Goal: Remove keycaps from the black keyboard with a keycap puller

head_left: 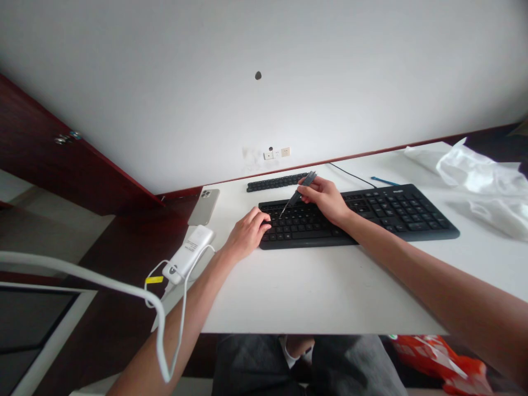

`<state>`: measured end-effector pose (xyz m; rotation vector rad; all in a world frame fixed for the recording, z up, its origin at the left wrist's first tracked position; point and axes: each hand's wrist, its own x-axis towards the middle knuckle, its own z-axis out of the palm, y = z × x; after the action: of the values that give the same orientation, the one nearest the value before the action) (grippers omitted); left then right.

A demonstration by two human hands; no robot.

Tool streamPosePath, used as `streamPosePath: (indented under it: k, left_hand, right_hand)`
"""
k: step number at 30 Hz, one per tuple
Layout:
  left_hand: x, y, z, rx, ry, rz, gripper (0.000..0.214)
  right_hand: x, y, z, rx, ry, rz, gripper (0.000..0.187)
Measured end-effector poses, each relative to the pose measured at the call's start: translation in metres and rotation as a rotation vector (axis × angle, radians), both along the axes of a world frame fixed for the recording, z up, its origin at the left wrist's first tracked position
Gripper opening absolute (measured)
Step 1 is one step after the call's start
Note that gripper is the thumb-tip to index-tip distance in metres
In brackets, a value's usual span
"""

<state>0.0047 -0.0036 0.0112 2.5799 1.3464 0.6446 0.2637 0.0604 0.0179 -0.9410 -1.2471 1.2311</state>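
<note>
a: head view, the only one i have at this distance: what do the hands hold?

b: i see the right hand pinched narrow around a slim dark tool, its thin tip angled down at the keys. the left hand is loosely curled, fingertips at the left end of the keyboard; i cannot tell whether it grips or merely rests.

a: and the keyboard's position?

b: flat on the white table, in front of a separate black strip. the phone lies to the left, the crumpled plastic bag to the right.

a: how would you expect it to handle?

b: i judge the keyboard light and stiff, its frame smooth enough to slide if pushed. i would hold it by the left end or the front rim, off the keys, since a keycap looks easy to tilt or scratch.

a: and the tool?

b: light and rigid, by my estimate, with the fine tip its fragile part. i would take it by the thicker handle, as the right hand does.
</note>
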Motion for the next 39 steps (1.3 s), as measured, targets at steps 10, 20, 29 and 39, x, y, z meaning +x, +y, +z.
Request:
streamPosePath:
  k: [10,20,29,39]
  left_hand:
    - [0.001,0.0,0.003,0.005,0.04,0.026,0.01]
    - [0.003,-0.002,0.005,-0.017,0.031,0.064,0.01]
    - [-0.001,-0.001,0.02,-0.12,-0.062,0.029,0.012]
    - [0.014,-0.007,0.02,-0.017,0.237,-0.018,0.011]
  right_hand:
    - [0.0,-0.001,0.001,0.012,-0.034,0.002,0.033]
    - [0.0,-0.001,0.001,0.001,-0.023,0.001,0.032]
    - [0.001,-0.001,0.003,-0.009,-0.026,0.005,0.032]
    - [0.002,0.001,0.0,-0.004,-0.016,0.015,0.032]
